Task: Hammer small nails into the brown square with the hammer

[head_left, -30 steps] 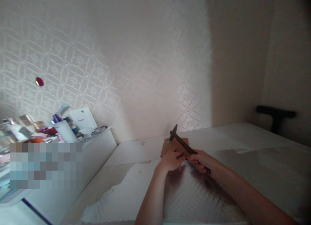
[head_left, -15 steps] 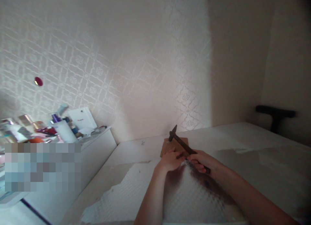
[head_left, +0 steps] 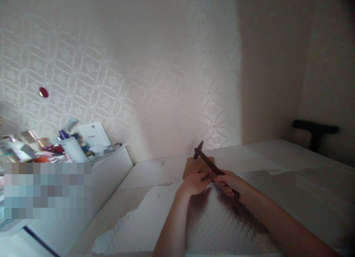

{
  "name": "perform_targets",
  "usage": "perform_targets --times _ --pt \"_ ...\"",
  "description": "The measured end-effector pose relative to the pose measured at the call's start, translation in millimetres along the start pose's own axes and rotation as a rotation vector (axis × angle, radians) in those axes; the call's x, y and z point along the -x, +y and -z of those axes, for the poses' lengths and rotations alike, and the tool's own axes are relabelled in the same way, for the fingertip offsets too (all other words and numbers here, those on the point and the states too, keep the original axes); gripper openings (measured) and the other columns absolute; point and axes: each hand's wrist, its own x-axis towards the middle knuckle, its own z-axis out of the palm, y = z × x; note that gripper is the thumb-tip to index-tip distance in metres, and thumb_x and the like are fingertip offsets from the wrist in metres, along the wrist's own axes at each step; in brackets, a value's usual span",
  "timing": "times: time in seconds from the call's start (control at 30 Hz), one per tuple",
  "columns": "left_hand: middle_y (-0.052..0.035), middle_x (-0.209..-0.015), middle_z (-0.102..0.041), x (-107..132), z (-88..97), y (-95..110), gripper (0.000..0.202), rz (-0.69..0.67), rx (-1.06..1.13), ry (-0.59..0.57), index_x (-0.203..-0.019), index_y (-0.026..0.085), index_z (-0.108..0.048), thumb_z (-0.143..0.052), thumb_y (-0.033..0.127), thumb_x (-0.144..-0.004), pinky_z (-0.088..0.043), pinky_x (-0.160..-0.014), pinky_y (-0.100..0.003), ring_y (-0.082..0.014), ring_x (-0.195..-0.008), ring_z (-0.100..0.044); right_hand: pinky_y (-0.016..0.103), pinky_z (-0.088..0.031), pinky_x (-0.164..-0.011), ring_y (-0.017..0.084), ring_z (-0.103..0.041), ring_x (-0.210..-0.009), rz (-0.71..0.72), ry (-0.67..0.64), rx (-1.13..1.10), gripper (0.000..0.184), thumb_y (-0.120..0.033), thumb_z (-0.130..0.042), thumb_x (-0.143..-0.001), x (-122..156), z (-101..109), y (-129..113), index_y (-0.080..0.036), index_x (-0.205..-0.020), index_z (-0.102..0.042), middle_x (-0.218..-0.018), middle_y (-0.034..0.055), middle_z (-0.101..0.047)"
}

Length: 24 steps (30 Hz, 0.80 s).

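Note:
My right hand point(head_left: 229, 181) is wrapped round the handle of a hammer point(head_left: 210, 164) with a dark metal head. The handle slants up and left, and the head is over the far part of a flat brown board point(head_left: 188, 166). Faint light marks show on the board beside the hammer head. My left hand point(head_left: 195, 183) lies on the board's near part, fingers stretched out to the right, close to the handle. Whether anything small lies under those fingers is hidden. Beneath both forearms spreads a white textured sheet point(head_left: 144, 216) with a ragged left edge.
A white cabinet point(head_left: 111, 186) at left bears several bottles, tubes and a white box point(head_left: 94, 135); part of it is pixelated. The white work surface point(head_left: 257, 153) meets a patterned wall point(head_left: 166, 83). A black T-shaped object point(head_left: 314, 129) stands at the right edge.
The hammer head has risen slightly off the board and shifted a little to the right. My left hand has stayed in place on the board.

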Motion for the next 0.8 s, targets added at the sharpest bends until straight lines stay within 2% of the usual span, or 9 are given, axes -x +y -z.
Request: perform_targets --times 0.13,0.3,0.4,0.53,0.67,0.8 --pt "-0.0008 -0.139 -0.042 -1 -0.5 0 0.052 -0.006 0.003 0.003 -0.132 0.030 -0.043 -0.033 0.053 -0.087 -0.023 -0.108 -0.044 -0.0245 -0.134 -0.024 0.014 -0.012 -0.028 0.002 -0.022 -0.028 -0.023 0.007 0.005 0.010 -0.013 -0.047 -0.066 0 0 1 -0.019 -0.074 -0.043 -0.042 -0.0117 -0.032" --pt "-0.0008 -0.140 -0.040 0 -1.1 0 0.054 0.001 0.015 0.001 -0.134 0.030 -0.040 -0.033 0.054 -0.086 -0.022 -0.108 -0.044 -0.0248 -0.135 -0.022 0.015 -0.012 -0.028 0.002 -0.022 -0.028 0.016 0.014 0.036 0.010 -0.014 -0.046 -0.068 0 0 0 -0.018 -0.076 -0.044 -0.042 -0.0118 -0.032" --pt "-0.0008 -0.137 -0.044 -1 -2.3 1 0.053 -0.003 0.022 -0.002 -0.133 0.029 -0.043 -0.034 0.053 -0.087 -0.022 -0.108 -0.043 -0.0244 -0.135 -0.022 0.015 -0.013 -0.027 0.002 -0.023 -0.028 0.008 0.019 0.048 0.011 -0.013 -0.046 -0.067 0 -1 1 -0.018 -0.076 -0.044 -0.042 -0.0116 -0.033" --pt "-0.0019 -0.136 -0.045 -1 -0.5 0 0.050 0.004 0.024 0.040 -0.131 0.028 -0.046 -0.035 0.050 -0.087 -0.025 -0.107 -0.042 -0.0253 -0.133 -0.026 0.015 -0.013 -0.028 0.002 -0.023 -0.028 0.008 0.015 0.057 0.013 -0.014 -0.047 -0.066 1 -1 0 -0.018 -0.078 -0.045 -0.042 -0.0116 -0.032" --pt "-0.0031 -0.139 -0.040 5 7.5 -3 0.050 0.150 -0.009 0.088 -0.131 0.029 -0.045 -0.034 0.049 -0.087 -0.030 -0.103 -0.044 -0.0277 -0.128 -0.034 0.015 -0.015 -0.028 0.003 -0.023 -0.028 0.044 0.060 0.047 0.025 -0.017 -0.048 -0.067 2 0 -4 -0.017 -0.092 -0.048 -0.041 -0.0125 -0.031" --pt "-0.0065 -0.143 -0.034 10 12.1 -4 0.060 0.298 -0.083 -0.004 -0.135 0.031 -0.038 -0.046 0.052 -0.079 -0.034 -0.098 -0.047 -0.0318 -0.124 -0.039 0.014 -0.015 -0.027 0.003 -0.024 -0.027 0.041 0.102 0.042 0.036 -0.017 -0.049 -0.067 1 2 -3 -0.015 -0.103 -0.048 -0.041 -0.0128 -0.031"
